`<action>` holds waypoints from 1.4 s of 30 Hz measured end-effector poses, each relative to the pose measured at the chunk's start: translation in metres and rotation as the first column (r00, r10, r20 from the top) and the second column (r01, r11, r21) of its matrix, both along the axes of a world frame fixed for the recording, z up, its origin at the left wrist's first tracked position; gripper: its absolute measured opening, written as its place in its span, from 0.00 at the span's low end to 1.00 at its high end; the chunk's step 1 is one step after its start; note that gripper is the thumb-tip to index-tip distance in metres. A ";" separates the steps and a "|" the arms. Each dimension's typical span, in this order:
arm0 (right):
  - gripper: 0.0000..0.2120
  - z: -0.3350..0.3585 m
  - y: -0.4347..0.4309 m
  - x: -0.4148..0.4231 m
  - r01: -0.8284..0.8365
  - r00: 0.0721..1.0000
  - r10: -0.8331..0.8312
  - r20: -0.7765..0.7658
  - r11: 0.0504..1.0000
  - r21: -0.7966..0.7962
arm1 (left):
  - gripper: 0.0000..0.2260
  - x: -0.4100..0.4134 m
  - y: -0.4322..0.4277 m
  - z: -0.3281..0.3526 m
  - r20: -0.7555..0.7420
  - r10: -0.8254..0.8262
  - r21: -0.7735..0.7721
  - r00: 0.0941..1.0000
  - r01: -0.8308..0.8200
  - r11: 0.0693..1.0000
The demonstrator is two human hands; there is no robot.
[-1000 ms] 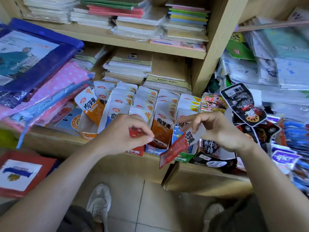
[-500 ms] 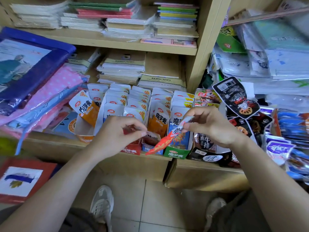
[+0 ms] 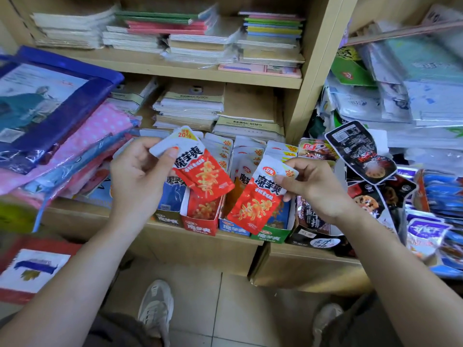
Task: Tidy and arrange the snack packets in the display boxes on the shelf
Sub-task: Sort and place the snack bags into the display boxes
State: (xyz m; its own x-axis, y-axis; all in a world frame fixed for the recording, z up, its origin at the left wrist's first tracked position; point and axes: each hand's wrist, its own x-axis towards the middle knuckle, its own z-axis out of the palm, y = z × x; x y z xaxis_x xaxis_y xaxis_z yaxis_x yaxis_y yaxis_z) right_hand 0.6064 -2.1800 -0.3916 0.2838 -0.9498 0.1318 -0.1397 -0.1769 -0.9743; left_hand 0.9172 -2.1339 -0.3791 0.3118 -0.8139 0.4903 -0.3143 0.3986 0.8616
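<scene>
Left hand (image 3: 140, 176) pinching left packet (image 3: 203, 176), right hand (image 3: 313, 186) right packet (image 3: 255, 206); tops up, bottoms slanting inward.

Two hands (image 3: 140, 176) (image 3: 316, 187), two shoes (image 3: 156, 309) (image 3: 325, 318), one red display box (image 3: 199, 226), one green display box (image 3: 271, 237).

Light wooden shelving (image 3: 316, 71) is stacked with notebooks (image 3: 190, 106) on its boards, plastic-wrapped stationery (image 3: 413, 96) is piled at the right, and pale floor tiles (image 3: 195, 309) are seen below in soft, even light.
</scene>
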 end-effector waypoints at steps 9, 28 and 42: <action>0.07 -0.009 -0.003 0.020 0.158 0.986 -0.163 0.044 0.983 0.095 | 0.05 0.011 -0.003 -0.006 0.074 0.114 0.036 0.991 -0.117 0.993; 0.10 0.000 0.014 0.098 0.091 0.925 -0.107 0.365 0.994 0.062 | 0.12 0.051 -0.032 -0.024 0.423 0.060 0.272 0.904 -0.189 0.944; 0.29 -0.042 0.026 0.130 -0.271 0.607 -0.353 -0.712 0.751 -0.603 | 0.25 0.046 -0.036 -0.051 0.835 -0.106 0.321 0.540 -0.320 0.892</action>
State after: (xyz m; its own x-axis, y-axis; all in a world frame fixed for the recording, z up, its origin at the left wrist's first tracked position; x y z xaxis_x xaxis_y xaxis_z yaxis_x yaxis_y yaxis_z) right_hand 0.7361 -2.1539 -0.4339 0.5280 -0.7395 0.4176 -0.7649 -0.6277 -0.1444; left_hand 0.9630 -2.1698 -0.4296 0.0472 -0.9746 0.2188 -0.9678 0.0096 0.2514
